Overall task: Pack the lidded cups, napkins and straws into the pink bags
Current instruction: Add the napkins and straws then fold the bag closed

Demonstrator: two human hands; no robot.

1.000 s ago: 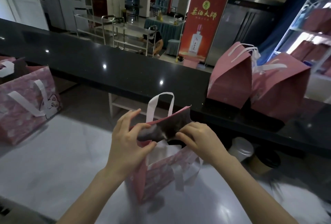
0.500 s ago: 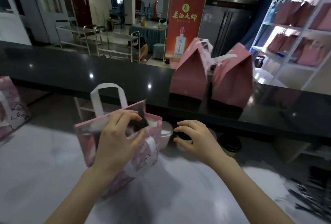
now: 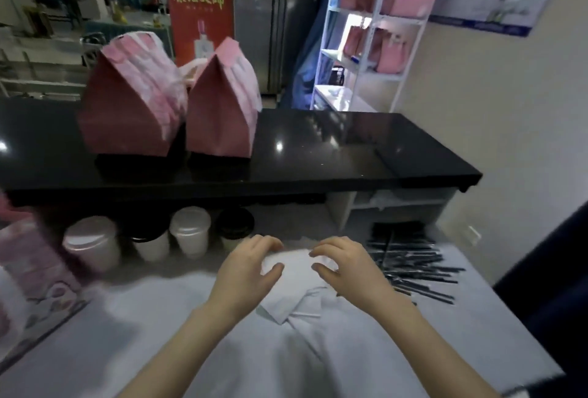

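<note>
Bent over napkins (image 3: 296, 280) on the white table (image 3: 152, 340).
Touching the pile with curled left hand (image 3: 246, 273) and right hand (image 3: 348, 270); cannot tell whether pinching. Lying between lidded cups (image 3: 190, 232) and black straws (image 3: 413, 267).

Black glossy counter (image 3: 318, 156); white shelving rack (image 3: 378, 35); red banner (image 3: 197, 6); beige wall (image 3: 509, 111).

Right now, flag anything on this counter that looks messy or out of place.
The black straws lie scattered and crossed at the right of the counter. The white napkins under the left hand and right hand are a rumpled, overlapping pile. The lidded cups stand upright.
</note>
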